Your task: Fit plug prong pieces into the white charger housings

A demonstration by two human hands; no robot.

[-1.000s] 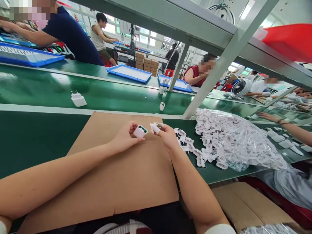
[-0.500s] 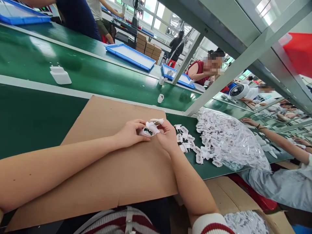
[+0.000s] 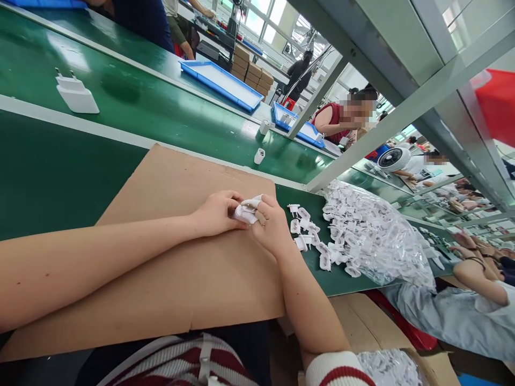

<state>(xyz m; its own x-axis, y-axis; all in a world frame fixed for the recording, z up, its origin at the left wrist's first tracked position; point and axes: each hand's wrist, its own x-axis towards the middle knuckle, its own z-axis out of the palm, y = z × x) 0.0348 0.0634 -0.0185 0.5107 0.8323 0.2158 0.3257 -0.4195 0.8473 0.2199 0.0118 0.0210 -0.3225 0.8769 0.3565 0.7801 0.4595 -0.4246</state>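
Observation:
Above a sheet of brown cardboard [image 3: 189, 279], my two hands meet. My left hand [image 3: 219, 214] is closed around a white charger housing [image 3: 237, 213]. With thumb and fingers pinched, my right hand [image 3: 272, 225] presses a white plug cover [image 3: 248, 213] against the housing's end. White coverings [image 3: 255, 200] wrap fingertips of that hand. Fingers hide much of both parts, and I cannot tell whether they are fully joined. Loose white plug covers [image 3: 304, 225] with pins lie just right of my right hand.
A clear bag [image 3: 378, 230] full of plug covers stands at the right. Beyond the cardboard, a green conveyor belt [image 3: 161, 115] carries white chargers [image 3: 78, 95]. A metal post [image 3: 346, 128] slants across. A co-worker's arm [image 3: 480, 276] is at far right.
The housing's open end, with a green circuit board showing inside, is now covered by the plug cover. Chargers on the belt have shifted left in view. The co-worker's arm has drawn back.

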